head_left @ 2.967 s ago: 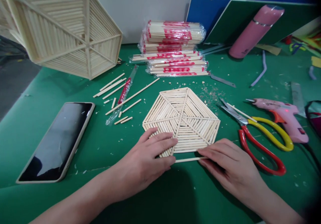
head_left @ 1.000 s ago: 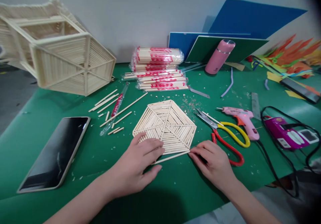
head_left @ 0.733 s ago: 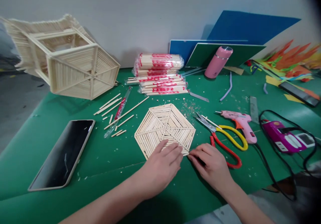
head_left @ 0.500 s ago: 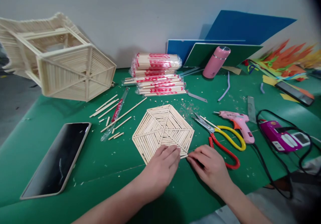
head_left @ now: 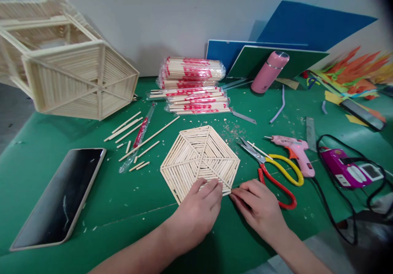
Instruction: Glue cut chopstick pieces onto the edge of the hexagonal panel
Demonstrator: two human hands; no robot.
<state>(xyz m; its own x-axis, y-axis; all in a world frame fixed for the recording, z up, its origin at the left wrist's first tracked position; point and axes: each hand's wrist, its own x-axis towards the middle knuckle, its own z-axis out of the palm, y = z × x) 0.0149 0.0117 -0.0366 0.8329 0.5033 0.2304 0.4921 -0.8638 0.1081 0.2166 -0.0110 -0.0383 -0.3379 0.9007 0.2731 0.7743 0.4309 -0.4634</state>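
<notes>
A flat many-sided panel (head_left: 190, 153) of thin wooden sticks, laid in rings between spokes, lies on the green table. My left hand (head_left: 199, 204) rests on its near part, fingers laid over the sticks and hiding some of that edge. At the panel's near right corner, my right hand (head_left: 258, 206) has thumb and fingertips pinched together; whatever is between them is hidden. Right of the panel lie scissors (head_left: 278, 167) with one yellow and one red handle, a short stick beside the blades. Loose cut sticks (head_left: 150, 138) lie to its left.
A large stick-built frame (head_left: 82, 79) stands back left, above a phone (head_left: 59, 198). Wrapped chopstick bundles (head_left: 196, 85) and a pink flask (head_left: 270, 72) are at the back. A pink glue gun (head_left: 293, 151) and a purple power strip (head_left: 345, 167) with black cables lie right.
The view has shifted slightly, so surrounding things appear moved in the picture. Both hands keep about the same places on the panel and at its corner.
</notes>
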